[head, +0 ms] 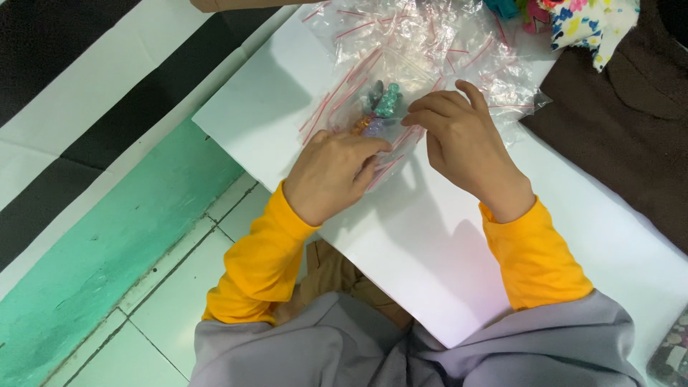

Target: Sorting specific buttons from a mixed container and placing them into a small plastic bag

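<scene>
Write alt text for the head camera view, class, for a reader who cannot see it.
Two hands, left hand and right hand, pinch a small clear zip bag holding teal, orange and purple trinkets, over a white sheet. More empty clear bags lie piled behind.

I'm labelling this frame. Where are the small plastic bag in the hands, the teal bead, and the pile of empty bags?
small plastic bag [358,107]: head view, clear front.
teal bead [388,101]: head view, its middle.
pile of empty bags [408,32]: head view, crumpled top.
</scene>
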